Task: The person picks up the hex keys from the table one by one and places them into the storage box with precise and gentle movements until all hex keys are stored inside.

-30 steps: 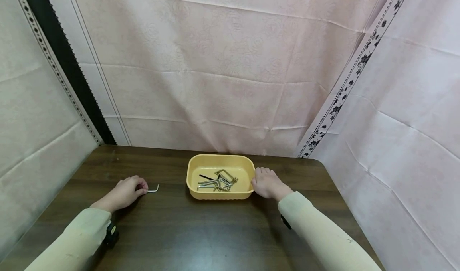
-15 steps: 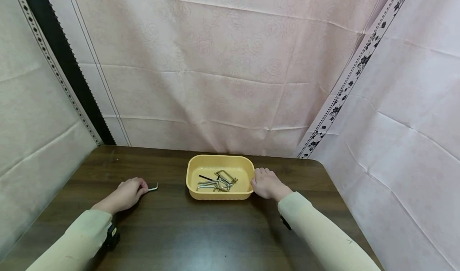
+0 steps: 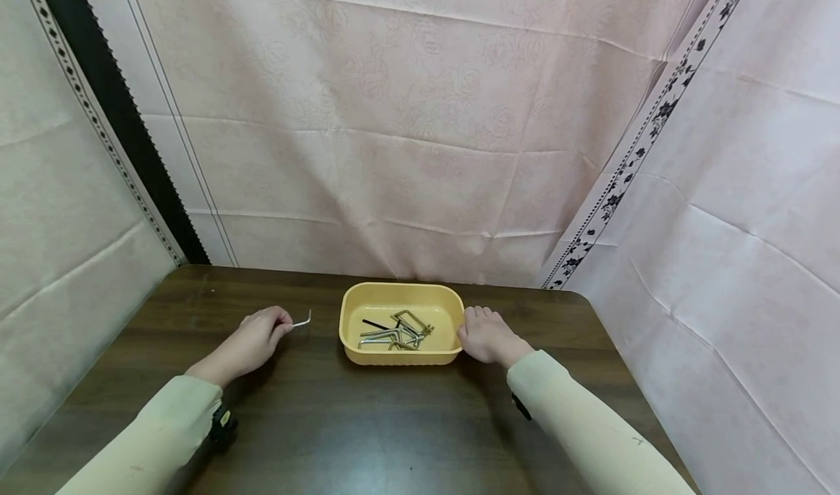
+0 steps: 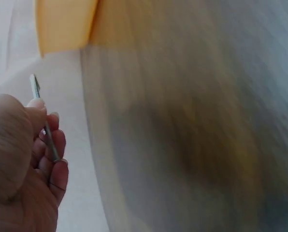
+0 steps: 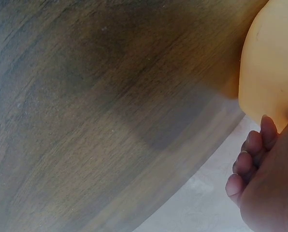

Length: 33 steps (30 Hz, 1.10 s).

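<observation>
So the left hand (image 3: 252,343) pinches a small silver L-shaped hex key (image 3: 302,322) just off the table at 9 o'clock of the yellow plastic tub (image 3: 400,360), not yet in with the other metal keys (image 3: 396,332), while the right hand (image 3: 485,334) rests relaxed against the tub's 3 o'clock side.

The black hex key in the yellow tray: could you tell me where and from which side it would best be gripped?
Probably by its free left end, coming from above. The black hex key lies flat in the yellow tray, its left end on bare floor while its right end runs into the pile of silver hex keys. The tray's walls block a sideways approach, and the right hand rests against the right wall.
</observation>
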Motion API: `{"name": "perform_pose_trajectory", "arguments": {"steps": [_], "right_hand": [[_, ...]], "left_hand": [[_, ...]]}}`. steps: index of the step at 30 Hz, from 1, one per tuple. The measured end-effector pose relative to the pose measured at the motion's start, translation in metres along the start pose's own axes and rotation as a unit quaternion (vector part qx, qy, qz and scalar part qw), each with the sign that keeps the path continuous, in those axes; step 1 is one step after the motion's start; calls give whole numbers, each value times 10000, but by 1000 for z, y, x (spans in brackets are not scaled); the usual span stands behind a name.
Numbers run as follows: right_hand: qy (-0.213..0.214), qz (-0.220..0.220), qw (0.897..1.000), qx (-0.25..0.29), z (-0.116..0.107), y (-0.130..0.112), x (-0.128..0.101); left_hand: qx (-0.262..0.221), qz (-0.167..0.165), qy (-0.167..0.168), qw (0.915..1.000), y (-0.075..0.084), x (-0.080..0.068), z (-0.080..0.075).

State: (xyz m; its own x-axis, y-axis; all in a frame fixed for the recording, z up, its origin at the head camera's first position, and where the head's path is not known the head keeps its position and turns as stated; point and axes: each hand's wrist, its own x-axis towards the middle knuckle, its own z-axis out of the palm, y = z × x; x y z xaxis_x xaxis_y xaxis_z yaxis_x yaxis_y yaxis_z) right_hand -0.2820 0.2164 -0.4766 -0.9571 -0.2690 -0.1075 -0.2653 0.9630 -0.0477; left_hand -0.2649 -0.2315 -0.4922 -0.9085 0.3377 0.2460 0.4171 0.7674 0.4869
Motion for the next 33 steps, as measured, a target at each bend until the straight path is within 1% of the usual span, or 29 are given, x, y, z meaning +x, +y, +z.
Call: {"name": "perform_pose_trajectory", "arguments": {"steps": [2, 4, 7, 11, 13, 15, 18, 21, 24, 28, 33], "right_hand": [[-15, 32, 10000, -37, 0, 0, 0], [-7, 24, 10000, -7, -1, -1, -1], [0, 4, 10000, -6, -3, -2, -2], [28, -45, 10000, 2, -5, -4, -3], [33, -47, 10000, 1, -6, -4, -3], [16, -20, 10000, -1, -5, -4, -2], [-38, 52, 10000, -27, -3, -2, -1], [-93, 99, 9999, -11, 0, 1, 1], [-135, 113, 9998, 37, -1, 0, 2], [-107, 88, 9999, 77, -1, -1, 3], [-68, 135, 9999, 40, 2, 1, 3]], "left_hand": [[-138, 38, 115, 9998, 8, 4, -1], [-209, 159, 265, 9993, 15, 8, -1], [-195, 343, 511, 9979, 25, 13, -1], [-116, 684, 846, 9940, 37, 21, 2], [-130, 852, 957, 9917, 43, 26, 5], [-166, 956, 986, 9904, 51, 33, 9], [-201, 990, 896, 9908, 66, 44, 19], [-130, 880, 673, 9938, 83, 57, 34], [-43, 803, 485, 9956, 94, 68, 49], [83, 825, 367, 9959, 101, 78, 65], [364, 764, 205, 9962, 104, 86, 76]]}}
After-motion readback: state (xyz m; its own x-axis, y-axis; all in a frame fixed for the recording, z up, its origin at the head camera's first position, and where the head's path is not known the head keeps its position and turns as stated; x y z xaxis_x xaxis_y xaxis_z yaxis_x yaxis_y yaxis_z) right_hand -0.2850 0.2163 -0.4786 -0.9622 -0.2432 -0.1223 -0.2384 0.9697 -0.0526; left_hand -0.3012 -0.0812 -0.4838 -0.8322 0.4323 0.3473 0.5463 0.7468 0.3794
